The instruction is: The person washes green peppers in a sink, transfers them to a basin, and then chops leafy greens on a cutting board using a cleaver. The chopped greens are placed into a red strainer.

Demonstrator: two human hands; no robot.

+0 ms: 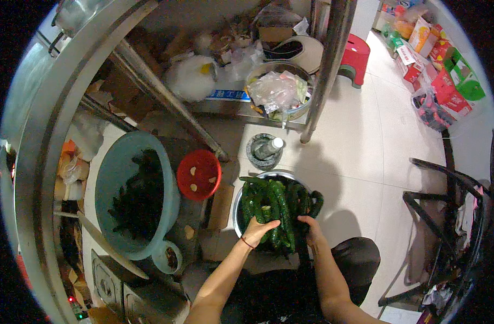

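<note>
Several dark green cucumbers [276,198] lie heaped in a round metal basin [236,210] on the floor before me. My left hand [258,231] rests on the near left of the heap, its thumb across a cucumber; its fingers are partly hidden. On the near right side is my right hand [311,230], thumb against the cucumbers, most fingers out of sight. Whether either hand grips any of them is unclear. Just beyond the basin stands a granite mortar [255,160] with a pestle [268,150] in it. A red plastic basket [198,190] holds several pale pieces, perhaps garlic cloves.
Left of me stands a large teal plastic tub [109,190] with dark leafy greens. A metal table leg [170,99] slants behind the red basket. Beyond the mortar, a low shelf bears a bowl [307,105] of plastic waste. A red stool [356,52] and black metal frame [425,196] are rightward.
</note>
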